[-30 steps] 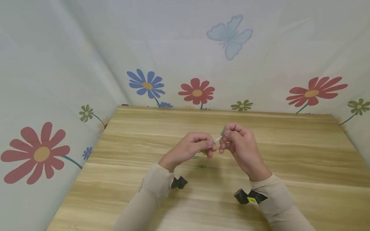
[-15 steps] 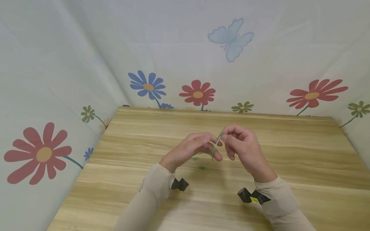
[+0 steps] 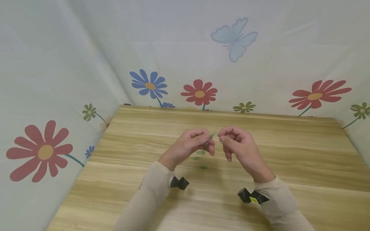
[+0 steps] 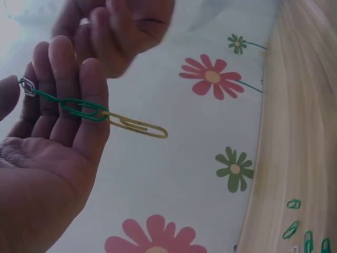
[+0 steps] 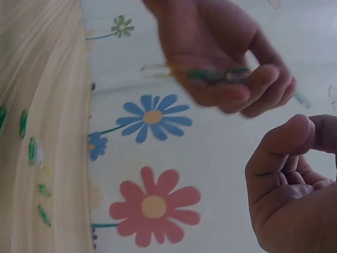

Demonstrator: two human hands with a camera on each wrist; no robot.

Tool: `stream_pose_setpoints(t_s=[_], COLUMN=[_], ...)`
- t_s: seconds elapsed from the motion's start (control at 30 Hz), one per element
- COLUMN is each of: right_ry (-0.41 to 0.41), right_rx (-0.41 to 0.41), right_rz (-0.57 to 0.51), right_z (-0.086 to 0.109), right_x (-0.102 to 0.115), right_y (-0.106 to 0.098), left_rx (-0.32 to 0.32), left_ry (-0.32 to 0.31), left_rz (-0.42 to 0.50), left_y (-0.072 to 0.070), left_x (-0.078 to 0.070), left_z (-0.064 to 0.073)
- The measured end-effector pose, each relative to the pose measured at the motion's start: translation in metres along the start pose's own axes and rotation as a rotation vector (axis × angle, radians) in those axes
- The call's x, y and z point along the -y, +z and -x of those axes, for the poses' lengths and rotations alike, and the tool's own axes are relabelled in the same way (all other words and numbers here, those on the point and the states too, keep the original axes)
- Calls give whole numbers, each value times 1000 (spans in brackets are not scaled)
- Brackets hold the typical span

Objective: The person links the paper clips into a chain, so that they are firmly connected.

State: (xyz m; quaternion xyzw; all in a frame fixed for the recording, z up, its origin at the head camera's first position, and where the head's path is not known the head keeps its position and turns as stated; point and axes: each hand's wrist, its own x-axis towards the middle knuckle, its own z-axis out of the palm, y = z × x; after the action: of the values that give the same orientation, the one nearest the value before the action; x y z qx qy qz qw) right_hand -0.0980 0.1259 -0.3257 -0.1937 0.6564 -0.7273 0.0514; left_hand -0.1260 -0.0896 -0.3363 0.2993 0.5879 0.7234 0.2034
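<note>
My left hand pinches a chain of paper clips between thumb and fingers. In the head view a green clip of the chain sticks out past the fingertips. The left wrist view shows a white clip near the thumb, then a green clip and a yellow clip across the fingers and beyond them. Just to the right, apart from the chain, is my right hand. Its thumb and index finger meet, the other fingers curl, and I see nothing held in it.
Several loose paper clips lie on the wooden table, among them a green clip below the hands and a white clip. A flowered cloth hangs behind and at the left. Each wrist carries a black camera.
Half a second ago the right hand pinched the chain's upper end while it hung across the spread left fingers. Now the left hand pinches the chain, and the right hand has let go of it.
</note>
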Motion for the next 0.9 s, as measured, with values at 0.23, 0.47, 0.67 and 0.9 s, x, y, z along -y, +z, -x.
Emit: stream_pose_setpoints(t_s=[0.23, 0.47, 0.67, 0.9], right_ry=[173, 280, 201, 273], right_rx=[74, 306, 388, 369], right_rz=[196, 491, 794, 871], right_z=[-14, -17, -12, -10], right_x=[-35, -70, -90, -101], right_y=[-5, 0, 16, 31], left_rx=[-67, -114, -158, -172], left_ry=[74, 104, 134, 155], left_rz=[33, 147, 240, 269], left_y=[-14, -23, -29, -34], left_x=[-5, -7, -6, -8], left_z=[6, 8, 7, 7])
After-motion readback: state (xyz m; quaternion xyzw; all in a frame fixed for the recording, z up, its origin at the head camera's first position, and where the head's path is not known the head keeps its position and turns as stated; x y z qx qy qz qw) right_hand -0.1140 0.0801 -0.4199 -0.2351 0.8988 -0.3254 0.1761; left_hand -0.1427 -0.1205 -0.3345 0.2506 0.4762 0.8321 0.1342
